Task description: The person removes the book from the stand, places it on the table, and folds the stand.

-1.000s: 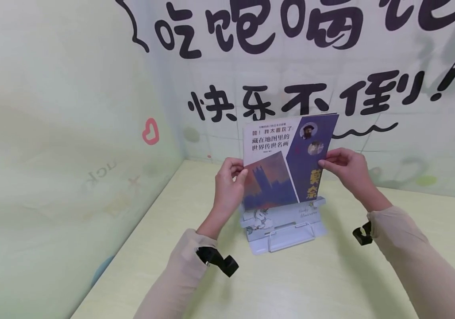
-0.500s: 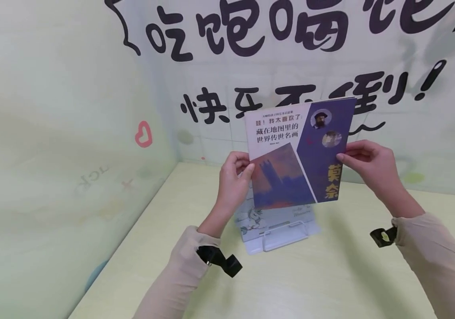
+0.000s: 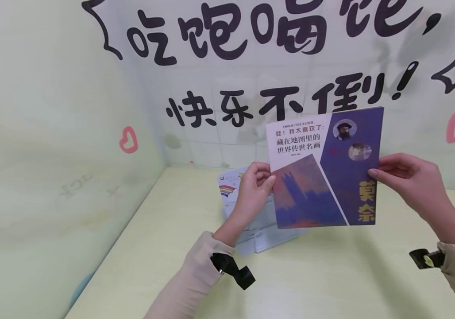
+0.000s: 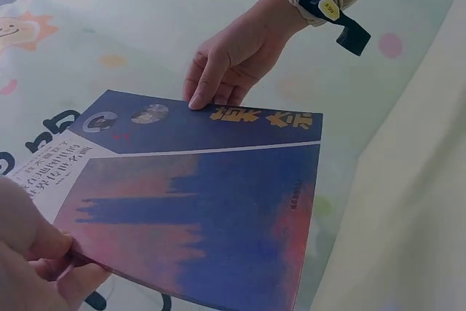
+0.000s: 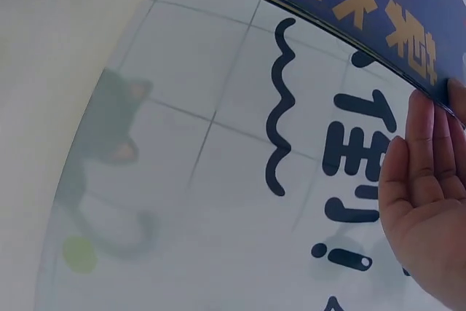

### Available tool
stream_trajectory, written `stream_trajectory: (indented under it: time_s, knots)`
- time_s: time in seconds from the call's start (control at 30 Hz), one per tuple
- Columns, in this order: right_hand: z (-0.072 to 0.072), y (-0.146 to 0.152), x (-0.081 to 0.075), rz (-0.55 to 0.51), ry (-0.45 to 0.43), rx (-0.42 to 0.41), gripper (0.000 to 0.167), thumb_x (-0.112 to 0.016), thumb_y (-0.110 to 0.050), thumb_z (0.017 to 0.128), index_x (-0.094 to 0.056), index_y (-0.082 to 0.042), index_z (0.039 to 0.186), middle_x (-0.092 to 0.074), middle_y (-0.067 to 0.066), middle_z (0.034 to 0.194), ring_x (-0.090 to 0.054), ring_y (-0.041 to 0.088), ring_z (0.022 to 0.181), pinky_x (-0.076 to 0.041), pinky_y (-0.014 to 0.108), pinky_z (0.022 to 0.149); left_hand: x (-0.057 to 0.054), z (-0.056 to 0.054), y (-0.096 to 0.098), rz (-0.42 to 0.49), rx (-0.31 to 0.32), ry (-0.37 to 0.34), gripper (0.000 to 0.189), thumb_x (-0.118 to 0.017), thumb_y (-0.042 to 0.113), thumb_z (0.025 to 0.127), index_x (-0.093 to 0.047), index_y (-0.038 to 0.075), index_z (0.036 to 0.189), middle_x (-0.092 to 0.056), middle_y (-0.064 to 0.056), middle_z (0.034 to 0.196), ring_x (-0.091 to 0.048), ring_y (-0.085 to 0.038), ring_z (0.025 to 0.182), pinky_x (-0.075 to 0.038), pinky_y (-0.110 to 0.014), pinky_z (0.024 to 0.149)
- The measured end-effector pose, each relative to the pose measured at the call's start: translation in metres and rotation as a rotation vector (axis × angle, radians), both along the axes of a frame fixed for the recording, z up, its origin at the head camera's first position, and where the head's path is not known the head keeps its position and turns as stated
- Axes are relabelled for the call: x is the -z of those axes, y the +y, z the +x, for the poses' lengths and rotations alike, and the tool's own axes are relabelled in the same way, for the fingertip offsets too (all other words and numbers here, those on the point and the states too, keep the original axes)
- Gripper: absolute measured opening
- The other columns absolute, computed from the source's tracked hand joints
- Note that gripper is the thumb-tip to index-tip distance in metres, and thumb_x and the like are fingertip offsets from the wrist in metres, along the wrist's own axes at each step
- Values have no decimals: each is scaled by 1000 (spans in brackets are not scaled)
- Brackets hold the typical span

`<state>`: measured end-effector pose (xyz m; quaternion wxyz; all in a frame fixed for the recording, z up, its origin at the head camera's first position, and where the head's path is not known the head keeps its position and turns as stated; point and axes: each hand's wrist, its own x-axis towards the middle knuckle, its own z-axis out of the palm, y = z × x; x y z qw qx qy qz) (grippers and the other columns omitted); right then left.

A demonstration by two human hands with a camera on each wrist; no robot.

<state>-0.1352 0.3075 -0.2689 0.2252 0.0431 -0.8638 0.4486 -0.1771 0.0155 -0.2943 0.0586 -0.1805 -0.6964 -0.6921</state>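
Observation:
A thin book (image 3: pixel 303 195) with a white and dark blue cover is held upright above the table, its front facing me. My left hand (image 3: pixel 253 188) pinches its left edge between thumb and fingers. At the opposite edge, my right hand (image 3: pixel 414 179) grips with the thumb in front and the fingers behind. The left wrist view shows the cover (image 4: pixel 182 209) with a painting of a tower, and the right hand (image 4: pixel 240 60) at the far edge. Behind the book and left hand stands a pale blue book stand (image 3: pixel 229 186) with a rainbow print, partly hidden.
The pale yellow table (image 3: pixel 152 266) spreads under both arms. A printed wall sheet (image 3: pixel 211 146) with large black characters rises behind it, and another pale sheet (image 3: pixel 52 177) lines the left side. Black camera mounts (image 3: pixel 233 268) sit on both wrists.
Both hands have carried the book up off the stand, then to the right and closer to me. The stand's rainbow panel has come into sight. The view has turned slightly right.

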Motion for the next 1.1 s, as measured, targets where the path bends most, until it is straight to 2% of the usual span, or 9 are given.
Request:
stream_trajectory:
  time_s: [0.1,0.27,0.37,0.53,0.7,0.77,0.9,1.0,1.1]
  knots:
    - [11,13,3,20,3,10,13,-71,-5,79,-65,-11,89,-60,-26,74,-59,-8,64,-45,5,58,5,2,13,5,34,-34,16,-53,-11,86,-49,-9,101,-60,-21,86,-57,-14,72,-52,-26,61]
    - [27,33,14,92,-44,55,12,-69,-9,81,-63,-6,91,-58,-28,73,-58,-9,63,-44,5,57,16,9,33,-9,75,-118,16,-54,-10,86,-50,-6,101,-61,-15,85,-59,-14,72,-53,-24,63]
    - [37,48,26,131,-97,91,10,-67,-13,84,-61,-10,91,-57,-28,72,-56,-8,61,-43,5,56,26,14,46,-16,112,-167,16,-54,-9,86,-50,-5,101,-60,-12,84,-58,-12,71,-53,-23,62]
    - [51,73,51,52,-144,51,22,-63,-5,85,-59,-26,86,-59,-20,68,-57,-3,57,-43,6,56,47,21,68,-11,174,-232,14,-54,-9,86,-49,-5,99,-58,-8,80,-55,-9,67,-53,-23,59]
    - [60,95,77,-11,-216,35,34,-62,0,85,-59,-34,79,-60,-17,65,-58,2,54,-43,7,54,64,29,85,-7,219,-315,14,-55,-10,86,-49,-3,97,-55,-4,78,-53,-8,66,-54,-24,58]
    - [59,112,96,-15,-246,52,31,-65,-3,84,-61,-33,78,-61,-16,64,-59,3,54,-43,8,54,71,32,91,-13,228,-351,15,-55,-10,85,-50,-2,96,-55,-2,78,-54,-8,66,-54,-24,58]
    - [59,131,117,-14,-288,65,28,-68,-3,81,-62,-30,78,-62,-14,64,-60,4,54,-43,9,53,86,38,101,-29,233,-407,17,-57,-11,83,-50,1,92,-55,-1,75,-54,-9,63,-54,-25,56]
    - [55,147,134,61,-369,80,7,-68,-12,83,-65,-17,86,-65,-4,68,-60,6,57,-43,13,52,98,41,107,-45,227,-435,18,-59,-11,81,-50,2,90,-54,-1,72,-53,-10,60,-53,-26,54]
    - [47,177,168,151,-429,111,25,-69,-25,83,-63,-4,95,-67,2,72,-62,9,61,-44,16,53,109,43,112,-57,223,-468,18,-60,-11,81,-50,2,88,-53,-1,70,-53,-11,58,-54,-30,55]
